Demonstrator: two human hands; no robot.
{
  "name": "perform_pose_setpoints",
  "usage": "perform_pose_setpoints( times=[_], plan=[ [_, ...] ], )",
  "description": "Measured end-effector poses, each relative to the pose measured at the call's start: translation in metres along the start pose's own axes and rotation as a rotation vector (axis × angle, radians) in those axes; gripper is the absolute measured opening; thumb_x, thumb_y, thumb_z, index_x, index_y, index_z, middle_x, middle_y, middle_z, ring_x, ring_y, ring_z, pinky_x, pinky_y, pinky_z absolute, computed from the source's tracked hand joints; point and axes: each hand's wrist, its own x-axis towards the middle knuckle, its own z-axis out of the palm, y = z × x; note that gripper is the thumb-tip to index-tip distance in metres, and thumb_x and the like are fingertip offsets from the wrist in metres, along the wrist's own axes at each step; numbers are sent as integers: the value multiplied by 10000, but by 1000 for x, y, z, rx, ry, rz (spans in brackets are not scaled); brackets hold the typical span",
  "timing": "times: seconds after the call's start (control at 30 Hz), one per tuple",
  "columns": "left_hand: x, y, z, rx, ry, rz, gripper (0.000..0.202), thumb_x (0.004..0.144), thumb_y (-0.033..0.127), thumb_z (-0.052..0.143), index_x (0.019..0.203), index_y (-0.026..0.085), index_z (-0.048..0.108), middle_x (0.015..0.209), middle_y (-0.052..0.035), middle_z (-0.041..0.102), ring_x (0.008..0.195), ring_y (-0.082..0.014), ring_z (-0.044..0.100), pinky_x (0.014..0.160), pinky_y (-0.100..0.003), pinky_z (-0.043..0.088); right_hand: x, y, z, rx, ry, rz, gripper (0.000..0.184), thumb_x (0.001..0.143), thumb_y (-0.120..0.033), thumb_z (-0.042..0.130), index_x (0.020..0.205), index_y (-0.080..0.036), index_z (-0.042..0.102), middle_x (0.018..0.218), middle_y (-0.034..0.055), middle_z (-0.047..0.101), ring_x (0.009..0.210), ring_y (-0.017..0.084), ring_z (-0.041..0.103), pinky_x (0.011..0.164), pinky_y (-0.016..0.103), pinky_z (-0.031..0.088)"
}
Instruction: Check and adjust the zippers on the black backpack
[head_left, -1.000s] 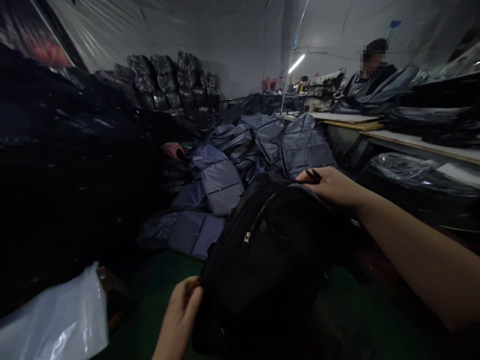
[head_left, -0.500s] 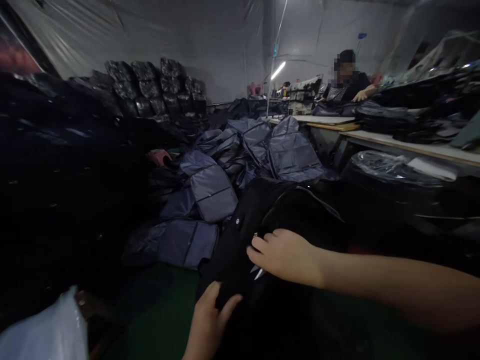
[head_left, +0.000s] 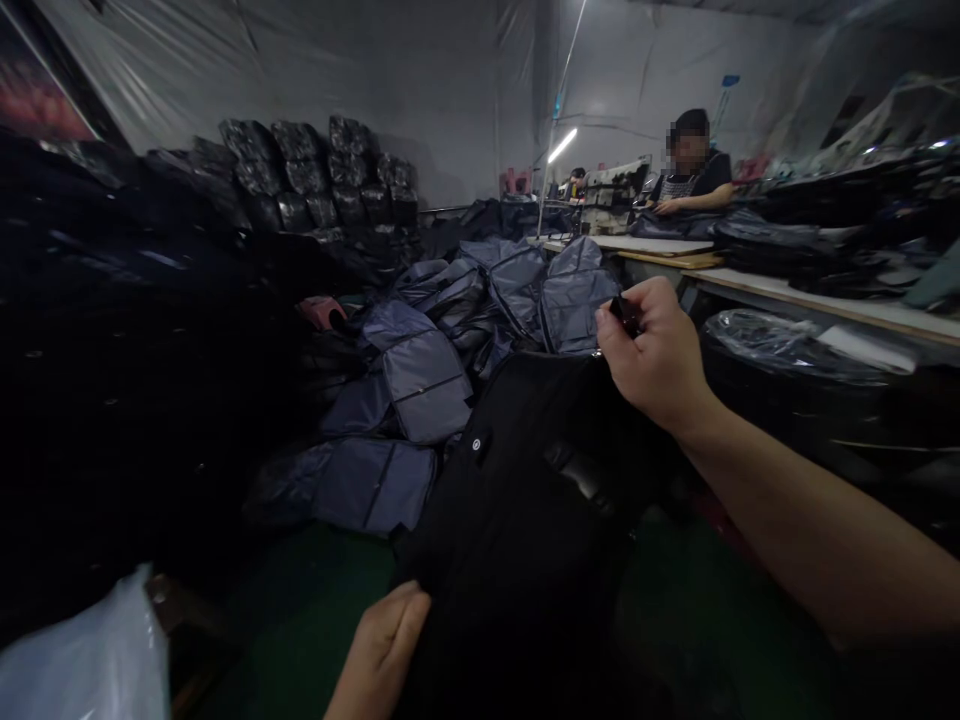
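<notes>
A black backpack (head_left: 525, 500) lies in front of me, its top pointing away. My right hand (head_left: 654, 352) is closed in a pinch on a small black pull tab at the backpack's far top edge. My left hand (head_left: 386, 640) grips the near lower left edge of the backpack, fingers curled on the fabric. A small round emblem shows on the black front panel.
Several grey-blue backpacks (head_left: 427, 370) lie heaped beyond the black one. Wrapped black bundles (head_left: 315, 185) are stacked at the back wall. A worktable (head_left: 810, 295) with dark bags stands at right, where another person (head_left: 690, 175) sits. A clear plastic bag (head_left: 82, 660) lies at lower left.
My right hand has gone from the middle of the backpack up to its far top edge and pinched a pull tab. My left hand has slid slightly lower on the near edge.
</notes>
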Motion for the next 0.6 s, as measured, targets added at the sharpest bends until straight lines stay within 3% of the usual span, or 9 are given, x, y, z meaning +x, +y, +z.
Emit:
perform_pose_setpoints(
  times=[0.03, 0.1, 0.17, 0.23, 0.33, 0.4, 0.47, 0.53, 0.6],
  plan=[
    [8, 11, -12, -13, -12, 21, 397, 924, 359, 318, 649, 190, 548, 638, -7, 528, 573, -135, 513, 547, -238, 435, 4, -4, 0, 140, -56, 28, 80, 857, -254, 512, 886, -195, 466, 676, -12, 537, 570, 131, 521, 555, 265, 403],
    [31, 46, -36, 2, 64, 127, 264, 913, 342, 357, 941, 206, 582, 760, -9, 575, 683, -143, 552, 648, -255, 454, 9, -23, 2, 416, -274, 55, 66, 865, -232, 504, 867, -202, 445, 606, -46, 512, 472, 94, 474, 494, 233, 386],
    [59, 93, -57, 101, 136, 279, 376, 849, 367, 492, 1185, 202, 467, 881, -24, 571, 734, -148, 547, 676, -270, 448, 12, -53, 3, 639, -492, 33, 66, 868, -200, 497, 877, -201, 432, 585, -61, 509, 422, 68, 438, 449, 206, 362],
    [85, 142, -69, 275, 198, 364, 476, 748, 418, 623, 1142, 189, 485, 864, -18, 548, 694, -144, 520, 629, -265, 430, 16, -82, 0, 771, -635, -36, 65, 861, -170, 494, 879, -192, 436, 607, -58, 512, 427, 53, 429, 440, 189, 352],
    [110, 190, -73, 453, 237, 476, 237, 804, 420, 564, 816, 184, 544, 690, 20, 510, 590, -117, 475, 555, -242, 373, 20, -102, -4, 818, -682, -122, 69, 832, -119, 483, 862, -176, 458, 703, -36, 510, 515, 53, 453, 492, 187, 371],
    [116, 198, -75, 472, 191, 518, 261, 849, 388, 509, 687, 184, 499, 608, 38, 471, 543, -97, 451, 531, -229, 348, 17, -91, -5, 747, -598, -116, 88, 791, -90, 491, 825, -169, 472, 737, -31, 497, 584, 65, 455, 544, 197, 380],
    [116, 190, -84, 481, 214, 485, 301, 852, 379, 505, 626, 184, 464, 553, 52, 422, 505, -84, 422, 509, -221, 334, 8, -63, -6, 648, -503, -25, 88, 759, -88, 500, 783, -171, 481, 710, -38, 479, 593, 73, 431, 551, 204, 364],
    [113, 176, -98, 514, 333, 379, 301, 834, 387, 524, 613, 186, 478, 525, 57, 401, 479, -79, 398, 487, -219, 327, -4, -25, -10, 605, -401, 167, 73, 748, -115, 510, 756, -182, 484, 653, -52, 455, 536, 71, 393, 496, 205, 321],
    [104, 163, -115, 529, 481, 224, 270, 811, 404, 541, 642, 195, 523, 527, 57, 430, 479, -82, 414, 469, -222, 327, -16, 10, -20, 634, -176, 405, 102, 711, -135, 561, 724, -197, 482, 581, -69, 421, 463, 66, 357, 437, 212, 268]
  ],
)
